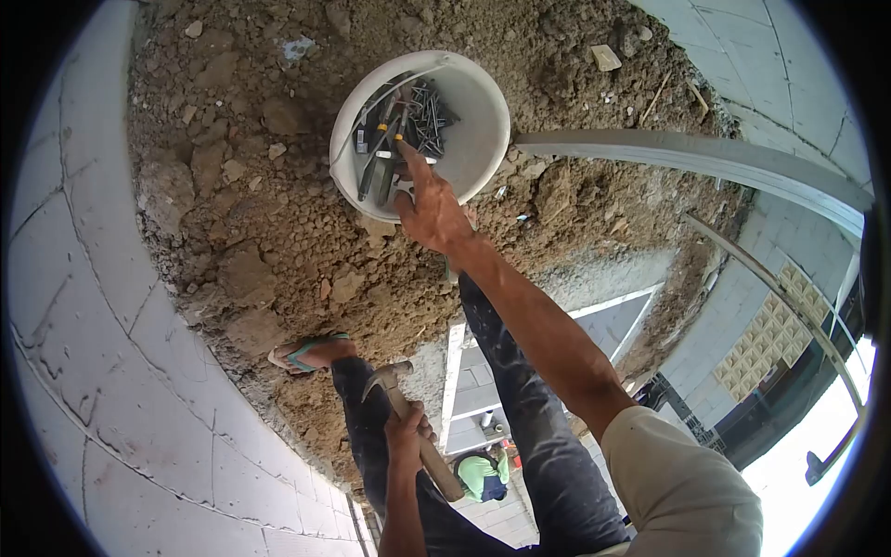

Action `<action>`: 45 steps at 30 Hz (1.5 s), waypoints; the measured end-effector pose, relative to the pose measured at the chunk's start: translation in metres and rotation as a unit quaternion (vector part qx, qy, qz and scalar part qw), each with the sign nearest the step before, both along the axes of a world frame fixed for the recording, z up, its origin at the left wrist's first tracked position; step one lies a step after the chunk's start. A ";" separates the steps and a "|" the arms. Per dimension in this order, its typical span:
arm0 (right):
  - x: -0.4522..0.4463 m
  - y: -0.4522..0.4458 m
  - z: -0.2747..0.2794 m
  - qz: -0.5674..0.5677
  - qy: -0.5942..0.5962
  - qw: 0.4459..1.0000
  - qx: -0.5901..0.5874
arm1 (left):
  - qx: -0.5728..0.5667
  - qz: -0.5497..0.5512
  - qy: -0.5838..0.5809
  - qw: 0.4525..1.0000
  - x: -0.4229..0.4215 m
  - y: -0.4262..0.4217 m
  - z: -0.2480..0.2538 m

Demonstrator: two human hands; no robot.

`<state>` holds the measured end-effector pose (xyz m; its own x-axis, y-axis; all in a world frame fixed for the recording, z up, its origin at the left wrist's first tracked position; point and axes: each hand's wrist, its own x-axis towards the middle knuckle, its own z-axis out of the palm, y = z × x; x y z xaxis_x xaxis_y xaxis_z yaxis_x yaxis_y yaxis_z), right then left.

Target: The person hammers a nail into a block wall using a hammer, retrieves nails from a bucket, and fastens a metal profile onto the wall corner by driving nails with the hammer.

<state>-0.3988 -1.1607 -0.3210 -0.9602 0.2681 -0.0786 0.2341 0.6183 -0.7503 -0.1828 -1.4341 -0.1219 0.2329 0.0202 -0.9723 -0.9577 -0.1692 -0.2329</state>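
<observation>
My left hand (408,434) is closed around the wooden handle of a claw hammer (440,469), its metal head up and to the left above my fist. My right hand (432,200) reaches over the near rim of a white bucket (487,111). Its index finger points at the tools inside, with the thumb apart from it; the other fingers are partly hidden. By the fingertip lie tools with dark handles (384,181) and yellow bands. A pile of loose nails (429,116) sits beside them in the bucket.
Rough soil and clods (246,278) surround the bucket. A pale beam (650,144) runs right from it. Grey block walls (102,306) stand left and upper right. Below, between my legs, a white frame (452,371) borders an opening, with a person in green (483,476) lower down.
</observation>
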 end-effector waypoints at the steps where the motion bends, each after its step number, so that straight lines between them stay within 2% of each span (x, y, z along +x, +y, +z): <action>1: -0.004 0.001 0.006 -0.016 0.026 0.999 -0.023 | 0.012 -0.024 0.010 1.000 -0.001 0.000 0.000; 3: -0.016 0.024 0.021 -0.039 -0.118 0.991 -0.055 | 0.015 -0.037 0.011 0.999 -0.002 -0.001 0.000; 4: -0.023 0.032 0.023 -0.041 -0.119 0.991 -0.055 | 0.019 -0.047 0.012 0.999 -0.001 -0.001 0.001; 6: -0.040 0.052 0.017 -0.100 -0.275 0.955 -0.056 | 0.009 -0.054 0.013 0.998 0.004 -0.003 -0.001; 10: -0.072 0.069 -0.017 -0.162 -0.226 0.961 0.007 | -0.011 -0.048 0.009 0.999 0.020 -0.011 -0.005; 13: -0.088 0.076 -0.045 -0.259 -0.320 0.903 -0.125 | -0.013 -0.057 0.021 0.998 0.030 -0.016 -0.002; 14: -0.085 0.073 -0.061 -0.258 -0.268 0.927 -0.046 | -0.013 -0.059 0.021 0.998 0.036 -0.020 -0.001; 16: -0.080 0.070 -0.071 -0.256 -0.214 0.942 0.034 | -0.010 -0.090 0.020 0.996 0.045 -0.024 -0.003; 18: -0.077 0.068 -0.075 -0.235 -0.202 0.949 0.054 | -0.013 -0.088 0.010 0.996 0.049 -0.024 -0.004; 19: -0.080 0.070 -0.070 -0.235 -0.202 0.949 0.053 | -0.016 -0.083 0.000 0.996 0.048 -0.024 -0.004; 21: -0.087 0.081 -0.058 -0.167 -0.292 0.940 0.051 | -0.014 -0.078 0.010 0.997 0.046 -0.023 -0.005; 22: -0.087 0.078 -0.055 -0.166 -0.294 0.940 0.052 | -0.011 -0.073 0.020 0.997 0.045 -0.021 -0.005; 24: -0.084 0.071 -0.052 -0.172 -0.221 0.954 0.103 | -0.007 -0.071 0.022 0.997 0.040 -0.018 -0.006; 28: -0.085 0.076 -0.053 -0.148 -0.222 0.960 0.085 | -0.001 -0.058 0.033 0.998 0.039 -0.020 -0.010; 30: -0.094 0.083 -0.055 -0.114 -0.324 0.934 0.097 | -0.007 -0.066 0.032 0.997 0.038 -0.022 -0.011; 31: -0.088 0.090 -0.078 -0.112 -0.325 0.934 0.099 | -0.013 -0.074 0.032 0.997 0.039 -0.022 -0.011; 32: -0.075 0.100 -0.116 -0.045 -0.309 0.932 0.186 | -0.010 -0.071 0.031 0.997 0.040 -0.022 -0.011; 34: -0.075 0.102 -0.108 0.023 -0.288 0.918 0.272 | -0.019 -0.078 0.021 0.997 0.043 -0.025 -0.014; 36: -0.087 0.078 -0.016 -0.035 -0.354 0.917 0.182 | -0.012 -0.073 0.024 0.997 0.046 -0.028 -0.017; 37: -0.076 0.073 -0.008 -0.034 -0.355 0.916 0.182 | -0.005 -0.070 0.026 0.997 0.048 -0.030 -0.017; 39: -0.055 0.071 0.006 -0.071 -0.226 0.958 0.163 | -0.004 -0.073 0.029 0.997 0.052 -0.033 -0.020; 43: -0.023 0.072 0.043 -0.138 -0.176 0.967 0.122 | -0.007 -0.066 0.041 0.997 0.041 -0.028 -0.018; 45: -0.015 0.068 0.061 -0.250 -0.172 0.947 -0.106 | -0.006 -0.068 0.036 0.997 0.038 -0.028 -0.017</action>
